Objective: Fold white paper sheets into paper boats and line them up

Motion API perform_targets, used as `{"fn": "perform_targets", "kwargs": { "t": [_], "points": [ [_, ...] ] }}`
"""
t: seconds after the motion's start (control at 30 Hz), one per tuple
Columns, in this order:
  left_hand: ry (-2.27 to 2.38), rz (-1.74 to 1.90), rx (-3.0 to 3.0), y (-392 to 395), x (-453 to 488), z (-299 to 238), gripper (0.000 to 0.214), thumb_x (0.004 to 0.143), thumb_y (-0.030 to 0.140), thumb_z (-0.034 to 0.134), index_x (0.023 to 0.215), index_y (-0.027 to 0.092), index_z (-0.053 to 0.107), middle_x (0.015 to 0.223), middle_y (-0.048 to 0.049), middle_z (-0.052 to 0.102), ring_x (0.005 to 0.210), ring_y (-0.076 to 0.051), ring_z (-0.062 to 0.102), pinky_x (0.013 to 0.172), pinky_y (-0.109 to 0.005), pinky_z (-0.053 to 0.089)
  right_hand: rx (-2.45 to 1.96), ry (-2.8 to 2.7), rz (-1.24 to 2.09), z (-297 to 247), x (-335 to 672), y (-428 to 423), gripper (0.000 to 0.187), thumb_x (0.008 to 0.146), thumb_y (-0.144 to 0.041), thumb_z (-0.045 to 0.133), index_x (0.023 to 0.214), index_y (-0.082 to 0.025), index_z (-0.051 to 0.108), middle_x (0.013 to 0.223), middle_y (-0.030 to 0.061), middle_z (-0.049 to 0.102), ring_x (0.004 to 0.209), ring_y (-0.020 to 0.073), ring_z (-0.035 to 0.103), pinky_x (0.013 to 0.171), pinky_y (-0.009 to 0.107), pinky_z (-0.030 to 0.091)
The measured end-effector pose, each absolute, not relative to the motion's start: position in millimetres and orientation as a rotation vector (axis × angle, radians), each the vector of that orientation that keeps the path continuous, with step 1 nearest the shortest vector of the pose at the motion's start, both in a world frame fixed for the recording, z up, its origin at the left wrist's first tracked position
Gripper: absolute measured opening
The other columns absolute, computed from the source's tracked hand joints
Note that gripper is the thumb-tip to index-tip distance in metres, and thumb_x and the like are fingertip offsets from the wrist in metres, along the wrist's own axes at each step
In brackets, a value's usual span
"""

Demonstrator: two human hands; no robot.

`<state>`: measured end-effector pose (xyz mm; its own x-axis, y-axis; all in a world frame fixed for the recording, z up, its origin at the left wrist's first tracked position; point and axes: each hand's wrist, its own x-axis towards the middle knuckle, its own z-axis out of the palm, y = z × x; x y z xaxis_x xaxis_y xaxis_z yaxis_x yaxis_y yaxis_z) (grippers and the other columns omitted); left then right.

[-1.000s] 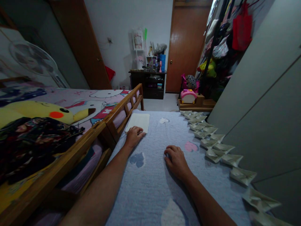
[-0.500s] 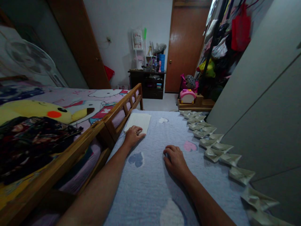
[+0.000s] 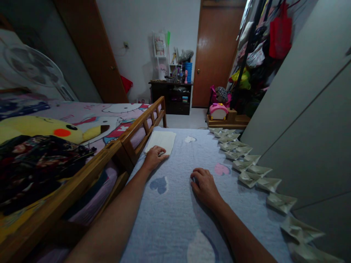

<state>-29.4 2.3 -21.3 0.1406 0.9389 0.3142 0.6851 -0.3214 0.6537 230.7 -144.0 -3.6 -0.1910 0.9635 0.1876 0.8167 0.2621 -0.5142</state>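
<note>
Near the wooden rail, my left hand [image 3: 154, 157] rests on the near edge of a stack of white paper sheets [image 3: 163, 138]. Its thumb stands apart from the loosely bent fingers, and nothing shows in its grasp. My right hand [image 3: 203, 182] lies on the light blue quilt [image 3: 178, 204] with fingers slightly curled and thumb apart, holding nothing visible. To its right, folded paper boats [image 3: 248, 178] sit in an uneven row along the bed's right edge, apart from the hand. A pink heart print [image 3: 221, 169] is the quilt pattern nearest this hand.
A wooden bed rail [image 3: 120, 146] runs along the left. Beyond it lie a yellow plush toy [image 3: 46, 129] and dark patterned cloth [image 3: 35, 164]. A pale cabinet [image 3: 307, 117] borders the right side. A dark low cabinet [image 3: 170, 96] stands against the far wall.
Both hands stay in nearly the same places, on the paper and on the quilt. The view shifts very slightly; the paper boats have not moved.
</note>
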Motion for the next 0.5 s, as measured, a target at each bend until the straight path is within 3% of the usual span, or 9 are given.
{"fn": "perform_targets", "kwargs": {
  "t": [0.5],
  "points": [
    [1.540,1.017,1.958,0.1,-30.6,-18.2,0.019,0.074,0.036,0.071,0.085,0.020,0.069,0.086,-0.0024,0.067,0.083,-0.020,0.062,0.078,-0.032,0.050,-1.611,-2.084,0.391,-6.6,231.0,-142.9,0.020,0.084,-0.013,0.059,0.100,-0.022,0.067,0.120,0.0081,0.064,0.110,0.0246,0.053,0.095,0.038,0.040]
  ]
}}
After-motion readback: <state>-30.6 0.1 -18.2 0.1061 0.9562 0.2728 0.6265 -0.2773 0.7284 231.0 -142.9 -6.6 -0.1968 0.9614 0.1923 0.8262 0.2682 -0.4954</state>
